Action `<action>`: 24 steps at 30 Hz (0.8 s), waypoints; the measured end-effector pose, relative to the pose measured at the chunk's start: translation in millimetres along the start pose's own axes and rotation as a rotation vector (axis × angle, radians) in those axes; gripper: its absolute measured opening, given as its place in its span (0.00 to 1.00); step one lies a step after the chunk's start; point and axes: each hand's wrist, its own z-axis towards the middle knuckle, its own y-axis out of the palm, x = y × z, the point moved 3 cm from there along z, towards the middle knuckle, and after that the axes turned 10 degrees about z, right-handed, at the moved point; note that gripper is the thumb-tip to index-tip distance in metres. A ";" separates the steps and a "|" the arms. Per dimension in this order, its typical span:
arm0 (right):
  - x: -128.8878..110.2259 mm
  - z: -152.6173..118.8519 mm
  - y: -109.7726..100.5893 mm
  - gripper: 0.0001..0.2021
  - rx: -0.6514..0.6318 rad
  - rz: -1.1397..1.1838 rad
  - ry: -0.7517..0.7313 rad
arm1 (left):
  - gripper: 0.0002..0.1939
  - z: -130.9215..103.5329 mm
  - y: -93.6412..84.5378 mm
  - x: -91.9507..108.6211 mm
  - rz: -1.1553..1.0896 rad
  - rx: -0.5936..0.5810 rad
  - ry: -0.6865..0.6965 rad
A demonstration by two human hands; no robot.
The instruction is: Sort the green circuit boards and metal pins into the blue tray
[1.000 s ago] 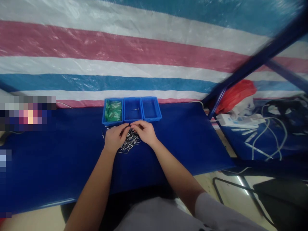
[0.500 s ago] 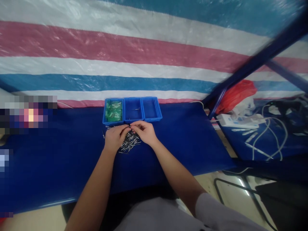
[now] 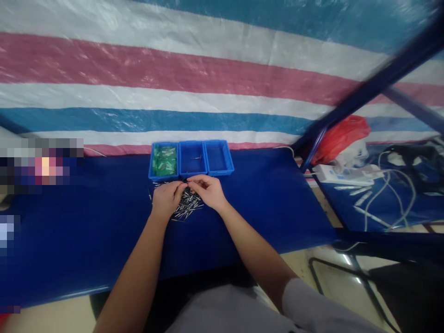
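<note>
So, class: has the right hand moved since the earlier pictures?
No, not noticeably: the right hand keeps its place at the near edge of the bins. Tiny finger shifts I cannot tell.

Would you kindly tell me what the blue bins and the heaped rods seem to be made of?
Blue bins: probably moulded plastic, smooth and slightly shiny, judging by the even colour and lighter rims.
Heaped rods: silvery parts look like polished metal, as they glint; dark parts could be plastic or coated metal.

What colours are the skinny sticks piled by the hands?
The skinny sticks look silvery and black; they show best in the head view.
</note>
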 end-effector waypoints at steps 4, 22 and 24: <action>2.4 2.7 -1.2 0.17 -0.002 0.067 0.018 | 0.16 -0.4 0.8 0.2 -0.018 0.011 -0.011; 6.2 4.3 -4.7 0.17 0.033 0.113 0.030 | 0.15 -1.3 -2.2 0.5 -0.054 0.006 -0.077; 7.4 4.6 -5.4 0.17 0.035 0.126 0.033 | 0.15 -2.6 -1.1 0.0 -0.070 0.033 -0.102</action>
